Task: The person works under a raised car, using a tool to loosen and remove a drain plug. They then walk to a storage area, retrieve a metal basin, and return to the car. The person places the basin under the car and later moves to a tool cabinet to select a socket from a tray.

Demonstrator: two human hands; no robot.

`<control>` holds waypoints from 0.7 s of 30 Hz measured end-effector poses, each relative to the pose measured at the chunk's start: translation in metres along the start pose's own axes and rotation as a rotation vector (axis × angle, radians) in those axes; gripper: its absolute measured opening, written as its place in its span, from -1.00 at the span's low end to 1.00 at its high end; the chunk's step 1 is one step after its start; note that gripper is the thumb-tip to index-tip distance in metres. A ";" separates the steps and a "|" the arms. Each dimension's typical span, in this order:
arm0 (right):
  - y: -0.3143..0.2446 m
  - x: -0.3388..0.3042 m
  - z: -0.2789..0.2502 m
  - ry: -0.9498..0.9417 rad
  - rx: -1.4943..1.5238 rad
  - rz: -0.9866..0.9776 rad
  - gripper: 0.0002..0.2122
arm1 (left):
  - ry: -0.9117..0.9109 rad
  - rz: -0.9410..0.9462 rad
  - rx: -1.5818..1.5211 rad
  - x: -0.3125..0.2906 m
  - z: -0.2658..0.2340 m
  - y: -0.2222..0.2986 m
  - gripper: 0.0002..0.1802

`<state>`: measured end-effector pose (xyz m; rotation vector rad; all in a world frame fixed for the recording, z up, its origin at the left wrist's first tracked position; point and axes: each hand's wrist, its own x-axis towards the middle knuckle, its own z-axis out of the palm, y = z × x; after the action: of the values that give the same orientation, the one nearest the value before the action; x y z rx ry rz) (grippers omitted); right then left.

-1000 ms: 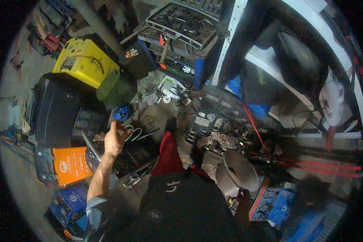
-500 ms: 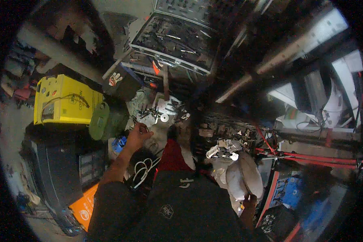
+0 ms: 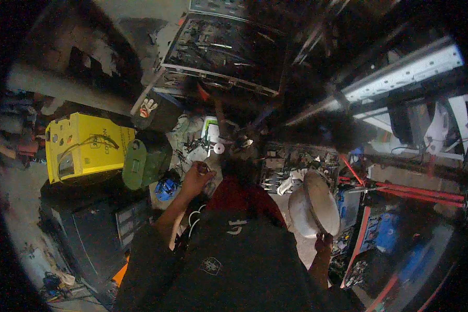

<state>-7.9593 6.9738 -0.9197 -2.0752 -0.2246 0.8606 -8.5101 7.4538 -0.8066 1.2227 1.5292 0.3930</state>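
Right hand [image 3: 323, 242] gripping pale disc [image 3: 314, 204] at lower rim, looking rigid, heavy. Left hand [image 3: 196, 178] pinching small part [image 3: 205, 167], light, droppable.

Our left hand [image 3: 195, 178] reaches ahead, a canister [image 3: 145, 158] just to its left, a box [image 3: 86, 146] beyond that. Our right hand [image 3: 323, 242] sits low right, beneath a round drum [image 3: 313, 204]. An open tool tray [image 3: 224, 52] lies farthest ahead.

A yellow box [image 3: 86, 148] with dark print lies at the left. Just beside it, to its right, stands a green can [image 3: 144, 160] with a small square label.
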 end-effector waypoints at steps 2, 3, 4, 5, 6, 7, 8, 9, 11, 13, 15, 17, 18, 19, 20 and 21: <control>-0.005 0.004 0.019 0.039 0.003 0.071 -0.71 | 0.033 0.087 0.116 0.008 0.008 0.016 -0.45; -0.008 0.005 0.025 -0.002 -0.884 -0.250 -0.62 | 0.026 0.097 0.037 0.009 0.011 0.024 -0.46; -0.010 0.011 0.037 -0.088 -0.026 0.111 -0.77 | 0.018 0.085 -0.032 0.014 0.014 0.033 -0.46; -0.011 0.016 0.048 0.054 0.842 0.392 -0.89 | 0.012 0.054 -0.094 0.019 0.016 0.042 -0.46; -0.010 0.019 0.055 0.008 0.314 0.068 -0.89 | 0.063 0.123 -0.003 0.023 0.017 0.052 -0.46; -0.006 0.024 0.061 -0.010 0.165 0.009 -0.91 | 0.112 0.171 0.092 0.027 0.017 0.063 -0.47; 0.000 0.027 0.065 0.000 0.189 -0.057 -0.92 | 0.164 0.263 0.182 0.034 0.017 0.074 -0.47; 0.009 0.032 0.070 0.111 0.575 0.188 -0.91 | 0.163 0.260 0.196 0.042 0.015 0.087 -0.47; 0.032 0.036 0.072 0.160 0.600 0.197 -0.86 | 0.166 0.318 0.214 0.063 0.008 0.112 -0.49; 0.056 0.039 0.076 0.092 0.199 -0.049 -0.87 | 0.207 0.439 0.219 0.085 0.003 0.135 -0.50; 0.073 0.037 0.079 0.093 0.121 -0.073 -0.87 | 0.219 0.522 0.273 0.113 -0.001 0.160 -0.50; 0.079 0.029 0.083 0.152 0.042 -0.074 -0.84 | 0.201 0.590 0.376 0.141 -0.002 0.188 -0.49; 0.077 0.021 0.085 0.154 -0.109 -0.101 -0.85 | 0.198 0.561 0.367 0.152 0.000 0.201 -0.48; 0.073 0.010 0.086 0.155 -0.259 -0.126 -0.86 | 0.194 0.533 0.360 0.162 0.003 0.215 -0.47; 0.068 0.000 0.092 0.172 -0.206 -0.107 -0.87 | 0.183 0.500 0.352 0.170 0.004 0.227 -0.45; 0.061 -0.012 0.096 0.151 -0.292 -0.186 -0.87 | 0.198 0.535 0.423 0.177 0.005 0.239 -0.44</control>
<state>-8.0389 6.9933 -0.9987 -2.3333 -0.4777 0.5825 -8.3695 7.7008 -0.7175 1.9882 1.4776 0.5687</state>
